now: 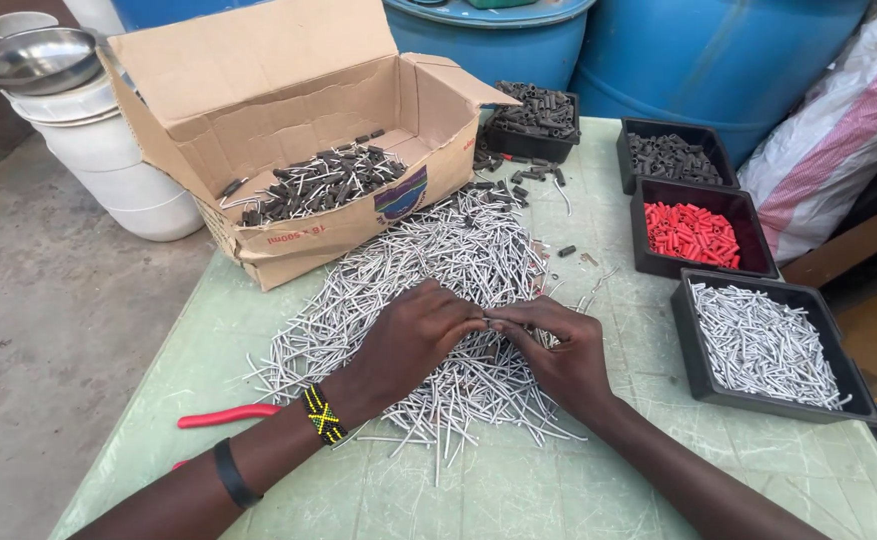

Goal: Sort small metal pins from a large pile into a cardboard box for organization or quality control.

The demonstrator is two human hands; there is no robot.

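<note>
Above a heap of thin bent silver metal pins [458, 290] on the pale green table [578, 480], left hand [413, 340] and right hand [558, 355] meet fingertip to fingertip; both pinch one pin; open cardboard box [278, 120] behind.

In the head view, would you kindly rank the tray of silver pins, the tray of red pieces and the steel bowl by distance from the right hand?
1. Tray of silver pins, just right of the right hand.
2. Tray of red pieces, farther back right.
3. Steel bowl, far back left.
</note>
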